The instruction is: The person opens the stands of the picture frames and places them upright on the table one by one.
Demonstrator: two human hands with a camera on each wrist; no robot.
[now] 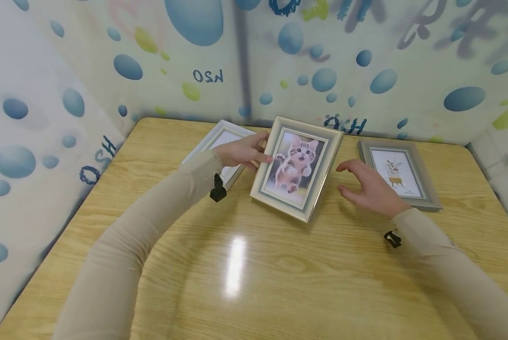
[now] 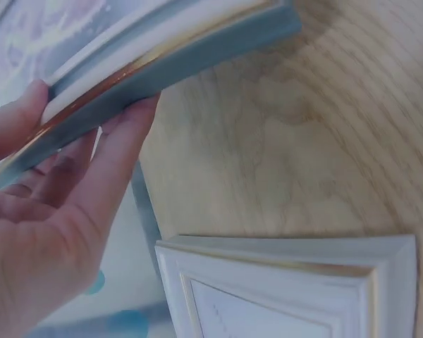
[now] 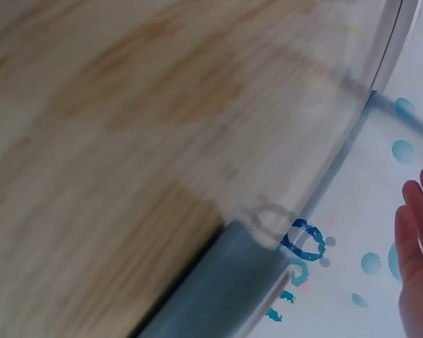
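Note:
A cream picture frame (image 1: pixel 295 167) with a kitten photo is tilted up off the table in the middle of the head view. My left hand (image 1: pixel 244 150) grips its left edge, thumb on the front and fingers behind, as the left wrist view also shows. To the right of that frame, my right hand (image 1: pixel 372 188) is apart from it, fingers and thumb loosely bent with nothing between them. A white picture frame (image 2: pixel 268 282) lies partly behind my left hand and forearm. Beyond my right hand lies a grey picture frame (image 1: pixel 431 193) with a plant print.
The wooden table (image 1: pixel 279 278) reaches back to a wall covering (image 1: pixel 160 89) with blue and green dots, which also rises on the left and right. A bright light reflection lies on the tabletop. Black wrist straps show at both sleeves.

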